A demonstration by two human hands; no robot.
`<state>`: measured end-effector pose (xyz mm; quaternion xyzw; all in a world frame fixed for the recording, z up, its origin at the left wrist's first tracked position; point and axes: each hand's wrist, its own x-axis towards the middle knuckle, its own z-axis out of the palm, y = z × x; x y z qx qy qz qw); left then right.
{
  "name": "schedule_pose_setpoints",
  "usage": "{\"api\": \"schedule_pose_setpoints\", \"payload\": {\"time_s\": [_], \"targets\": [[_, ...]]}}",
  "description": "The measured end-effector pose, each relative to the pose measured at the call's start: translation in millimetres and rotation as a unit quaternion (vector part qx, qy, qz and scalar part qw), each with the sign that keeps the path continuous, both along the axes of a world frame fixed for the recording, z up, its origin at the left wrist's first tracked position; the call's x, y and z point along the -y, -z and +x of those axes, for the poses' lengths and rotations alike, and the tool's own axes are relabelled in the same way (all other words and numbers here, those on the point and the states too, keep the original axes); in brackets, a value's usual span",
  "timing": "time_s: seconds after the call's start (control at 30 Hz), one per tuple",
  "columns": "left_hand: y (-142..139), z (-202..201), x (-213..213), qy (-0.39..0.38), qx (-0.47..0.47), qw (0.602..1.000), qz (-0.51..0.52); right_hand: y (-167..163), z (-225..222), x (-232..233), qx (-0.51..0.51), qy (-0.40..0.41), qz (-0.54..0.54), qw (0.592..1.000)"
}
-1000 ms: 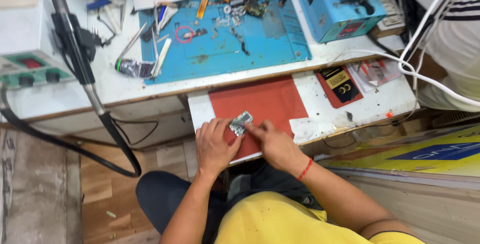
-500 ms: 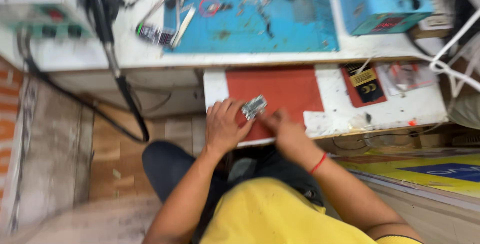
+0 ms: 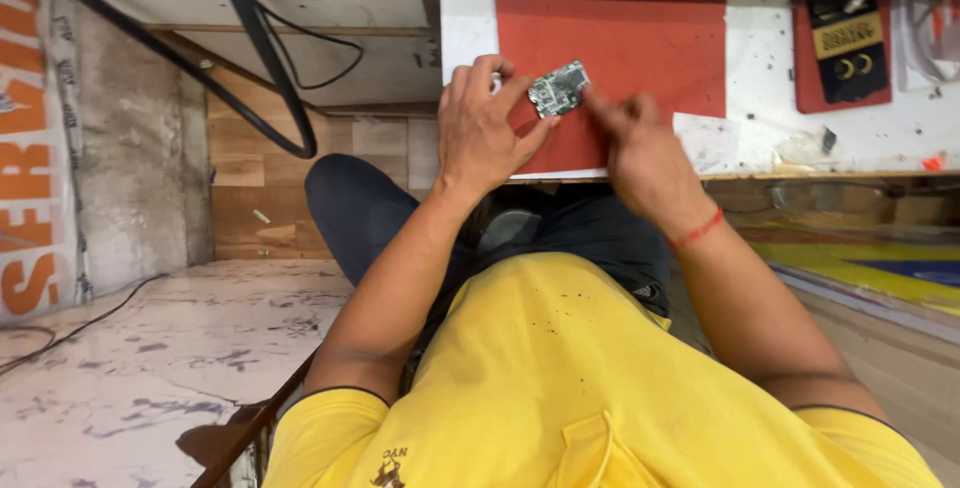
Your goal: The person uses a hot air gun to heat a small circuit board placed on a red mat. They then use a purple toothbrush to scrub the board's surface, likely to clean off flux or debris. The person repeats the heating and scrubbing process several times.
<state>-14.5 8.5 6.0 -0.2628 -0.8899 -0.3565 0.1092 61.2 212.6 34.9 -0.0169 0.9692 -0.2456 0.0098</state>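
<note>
Head view: small circuit board (image 3: 558,89) held over red mat (image 3: 620,48) at bench (image 3: 760,143) edge.
Board is pinched at its left end by left hand (image 3: 487,128), grip clenched on it; right hand (image 3: 640,148) is laid against its right edge, fingertip blurred, so that grip cannot be told. Board underside is hidden. Black cable (image 3: 262,48) is cut off at top.

White bench (image 3: 800,148) w/ red mat (image 3: 650,38); wood-plank wall (image 3: 250,198), marble floor (image 3: 150,368).
</note>
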Motion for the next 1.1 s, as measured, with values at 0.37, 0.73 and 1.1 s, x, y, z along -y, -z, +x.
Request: {"api": "schedule_pose_setpoints", "payload": {"time_s": [0.37, 0.73, 1.1], "targets": [[3, 1, 0, -0.005, 0.010, 1.000, 0.013, 13, -1, 3, 0.004, -0.020, 0.025, 0.999], [11, -7, 2, -0.007, 0.039, 0.998, 0.055, -7, -1, 14, -0.022, -0.070, 0.030, 0.997], [9, -2, 3, 0.007, 0.073, 0.996, 0.052, -6, 0, 25, 0.041, -0.019, 0.032, 0.998]]}}
